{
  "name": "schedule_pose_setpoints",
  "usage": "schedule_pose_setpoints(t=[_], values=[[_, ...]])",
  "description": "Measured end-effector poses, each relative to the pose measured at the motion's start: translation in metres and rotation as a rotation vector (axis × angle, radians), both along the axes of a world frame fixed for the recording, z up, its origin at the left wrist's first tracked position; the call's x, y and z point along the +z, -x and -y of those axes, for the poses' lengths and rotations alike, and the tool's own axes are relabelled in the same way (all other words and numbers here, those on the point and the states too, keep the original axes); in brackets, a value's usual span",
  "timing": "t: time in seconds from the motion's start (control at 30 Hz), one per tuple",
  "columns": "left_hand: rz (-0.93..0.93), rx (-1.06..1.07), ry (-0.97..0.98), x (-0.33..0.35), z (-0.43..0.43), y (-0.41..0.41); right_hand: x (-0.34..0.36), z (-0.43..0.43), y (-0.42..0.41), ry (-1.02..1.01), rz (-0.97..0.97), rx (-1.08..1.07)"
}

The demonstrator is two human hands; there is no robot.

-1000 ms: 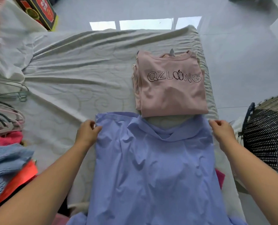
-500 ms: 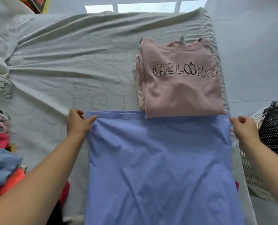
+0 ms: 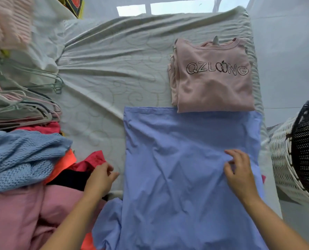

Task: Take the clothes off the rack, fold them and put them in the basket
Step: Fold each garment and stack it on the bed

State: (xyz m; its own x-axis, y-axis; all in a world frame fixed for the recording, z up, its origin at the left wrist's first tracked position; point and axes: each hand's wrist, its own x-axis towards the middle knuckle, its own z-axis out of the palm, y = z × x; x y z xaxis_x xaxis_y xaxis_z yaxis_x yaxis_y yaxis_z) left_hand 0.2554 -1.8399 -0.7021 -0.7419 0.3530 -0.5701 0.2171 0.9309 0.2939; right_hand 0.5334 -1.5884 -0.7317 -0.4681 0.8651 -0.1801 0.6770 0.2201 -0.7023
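Nearest the camera, a lavender garment (image 3: 182, 177) lies spread flat on the bed (image 3: 110, 73), its lower part running out of view at the bottom edge. The right hand (image 3: 240, 174) rests on the garment's right side, fingers bent with the tips against the fabric; whether they pinch it I cannot tell. The left hand (image 3: 100, 179) sits just left of the garment's edge, off the cloth, fingers loosely curled and holding nothing. Left of that hand lies a pile of unfolded clothes (image 3: 23, 168) in blue knit, pink, red and orange. At the right stands a woven basket (image 3: 283, 159), tilted toward the bed. Beyond the garment's top edge, touching it, sits a folded pink shirt (image 3: 215, 82) printed with letters. Far left, a heap of hangers (image 3: 23, 101) rests on the bed.
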Motion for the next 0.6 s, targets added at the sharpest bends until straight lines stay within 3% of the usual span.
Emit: schedule_pose_setpoints(t=[0.07, 0.13, 0.2, 0.33, 0.47, 0.6], values=[[0.096, -0.103, 0.13, 0.003, 0.037, -0.026, 0.005, 0.048, -0.01, 0.164, -0.083, 0.017], [0.17, -0.134, 0.094, 0.004, 0.062, -0.049, 0.004, 0.094, -0.024, 0.281, -0.089, 0.087], [0.127, -0.134, 0.042, 0.007, 0.075, -0.065, 0.0, 0.13, -0.038, 0.351, -0.062, 0.159], [-0.065, -0.051, 0.041, 0.006, 0.09, -0.081, -0.007, 0.17, -0.061, 0.375, -0.009, 0.309], [0.098, 0.093, 0.036, 0.004, 0.1, -0.088, -0.016, 0.194, -0.079, 0.44, 0.157, 0.651], [0.185, 0.112, -0.124, 0.021, 0.105, -0.08, -0.013, 0.197, -0.089, 0.46, 0.302, 0.805]])
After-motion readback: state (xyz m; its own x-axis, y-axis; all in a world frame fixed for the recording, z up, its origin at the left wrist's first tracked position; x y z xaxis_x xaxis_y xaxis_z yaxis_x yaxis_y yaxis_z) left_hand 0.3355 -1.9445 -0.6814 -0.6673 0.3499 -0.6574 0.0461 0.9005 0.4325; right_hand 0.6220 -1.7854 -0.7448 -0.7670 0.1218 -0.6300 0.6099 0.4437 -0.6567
